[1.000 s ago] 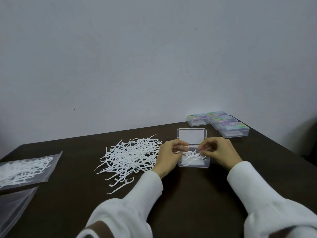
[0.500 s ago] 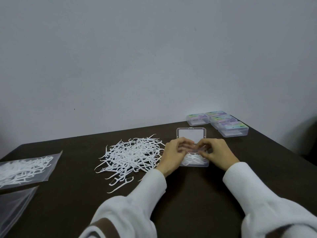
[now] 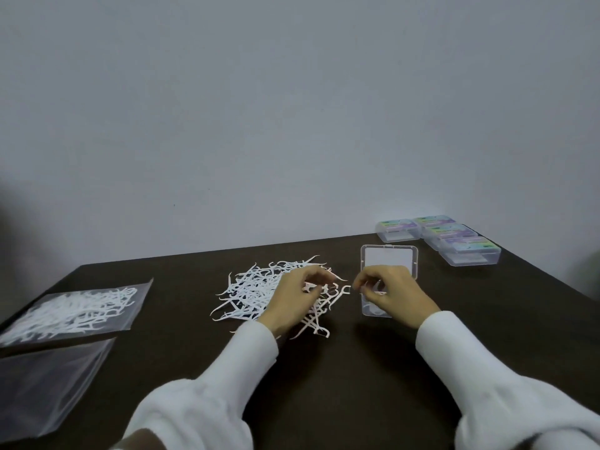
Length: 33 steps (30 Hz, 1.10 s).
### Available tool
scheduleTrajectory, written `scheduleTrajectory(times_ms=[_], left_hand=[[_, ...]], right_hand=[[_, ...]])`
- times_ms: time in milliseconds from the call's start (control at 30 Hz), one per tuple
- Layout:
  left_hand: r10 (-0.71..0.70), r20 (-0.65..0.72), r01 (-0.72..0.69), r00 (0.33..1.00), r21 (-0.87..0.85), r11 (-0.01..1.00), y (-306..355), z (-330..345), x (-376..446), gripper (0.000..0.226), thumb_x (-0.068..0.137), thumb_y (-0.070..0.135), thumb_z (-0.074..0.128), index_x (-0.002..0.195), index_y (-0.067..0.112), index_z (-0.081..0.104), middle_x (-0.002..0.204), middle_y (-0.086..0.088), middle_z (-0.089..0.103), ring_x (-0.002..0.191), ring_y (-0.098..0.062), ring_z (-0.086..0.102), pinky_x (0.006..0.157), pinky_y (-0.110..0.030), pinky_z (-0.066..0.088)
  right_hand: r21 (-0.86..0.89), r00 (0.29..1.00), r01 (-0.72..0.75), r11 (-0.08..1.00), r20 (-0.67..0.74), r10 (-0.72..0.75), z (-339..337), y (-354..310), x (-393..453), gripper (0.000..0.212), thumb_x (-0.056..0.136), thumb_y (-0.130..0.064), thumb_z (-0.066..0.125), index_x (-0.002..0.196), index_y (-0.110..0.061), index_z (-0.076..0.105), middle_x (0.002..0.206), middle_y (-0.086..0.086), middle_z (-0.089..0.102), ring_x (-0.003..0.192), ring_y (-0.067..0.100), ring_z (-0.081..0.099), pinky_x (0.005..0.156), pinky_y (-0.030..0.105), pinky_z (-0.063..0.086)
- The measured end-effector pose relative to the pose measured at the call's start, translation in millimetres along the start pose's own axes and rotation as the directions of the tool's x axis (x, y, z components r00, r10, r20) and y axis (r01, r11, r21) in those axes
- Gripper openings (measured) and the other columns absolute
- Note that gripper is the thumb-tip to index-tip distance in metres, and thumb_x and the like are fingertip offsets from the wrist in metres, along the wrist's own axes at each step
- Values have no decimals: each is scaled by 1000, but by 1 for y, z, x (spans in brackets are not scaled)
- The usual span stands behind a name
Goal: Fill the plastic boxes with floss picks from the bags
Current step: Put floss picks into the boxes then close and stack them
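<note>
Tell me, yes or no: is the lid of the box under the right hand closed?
No. The open box has its lid standing up behind the right hand, with floss picks visible inside.

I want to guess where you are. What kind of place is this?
Probably a plain packing workstation: a dark table against a bare wall, a heap of loose floss picks, and labelled closed boxes set aside.
</note>
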<state>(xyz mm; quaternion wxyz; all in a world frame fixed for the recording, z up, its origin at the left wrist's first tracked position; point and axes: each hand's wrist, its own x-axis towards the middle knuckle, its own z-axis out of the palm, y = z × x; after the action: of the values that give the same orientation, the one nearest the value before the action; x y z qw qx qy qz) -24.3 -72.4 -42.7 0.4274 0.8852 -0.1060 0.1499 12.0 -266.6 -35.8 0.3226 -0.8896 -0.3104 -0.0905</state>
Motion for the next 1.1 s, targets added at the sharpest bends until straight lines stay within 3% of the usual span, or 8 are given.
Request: scheduleTrajectory(times_ms=[100,200,300,433,567,733,867,1100], left_hand=[[-44,-18,45,999,73,996,-18,-32,-15,30,89,0,52,99,23,68,104,13,67,99,3,58,77,5,32],[-116,-57,122,992,123,985,-34,-58,-30,30,90,2,53,106,24,67,109,18,61,106,5,50,90,-10,34],[-150,-58,159,987,185,970,-49,-76,-44,33,87,7,60,116,24,63,115,19,53,111,6,42,93,-11,28],[-183,-16,182,983,232,956,-66,-86,-55,40,85,24,68,123,28,58,122,18,49,115,3,39,95,-14,27],[-111,-71,127,991,282,951,-78,-86,-53,27,88,25,65,115,28,64,121,14,57,115,-3,47,96,-18,34],[-63,-171,110,983,280,954,-80,-85,-51,14,85,27,69,99,29,71,100,15,65,97,-3,56,88,-24,43],[-46,-213,98,976,244,965,-77,-83,-49,10,81,24,72,92,25,73,87,13,67,78,-1,59,71,-18,44],[-54,-284,86,957,101,991,-69,-81,-48,8,76,18,78,81,23,74,78,12,68,71,2,58,66,-10,42]], right_hand=[[-15,996,66,998,66,-65,18,-20,12,16,87,-10,58,95,-21,67,94,-6,65,85,5,59,83,22,51],[-45,989,93,995,122,-87,37,-34,25,20,85,-15,59,102,-26,63,105,-7,62,97,9,57,91,35,48],[-90,971,83,992,232,-60,54,-50,36,40,85,-26,61,124,-27,50,133,-6,49,122,13,46,103,34,38],[-159,950,83,984,310,-30,75,-65,48,62,87,-32,60,141,-25,31,146,-4,36,131,16,38,107,33,33],[-335,978,148,930,192,-86,82,-69,55,44,89,-33,56,131,-26,44,134,-5,49,125,14,42,104,34,28],[-326,986,164,931,76,-147,80,-66,53,26,88,-37,59,113,-31,58,115,-12,62,110,8,53,101,32,22],[-229,985,173,958,24,-172,76,-61,54,21,87,-28,62,108,-26,64,110,-10,65,106,11,57,97,28,31],[18,994,105,994,-16,-105,71,-52,57,14,82,-13,69,92,-23,69,93,-4,68,80,4,59,80,20,49]])
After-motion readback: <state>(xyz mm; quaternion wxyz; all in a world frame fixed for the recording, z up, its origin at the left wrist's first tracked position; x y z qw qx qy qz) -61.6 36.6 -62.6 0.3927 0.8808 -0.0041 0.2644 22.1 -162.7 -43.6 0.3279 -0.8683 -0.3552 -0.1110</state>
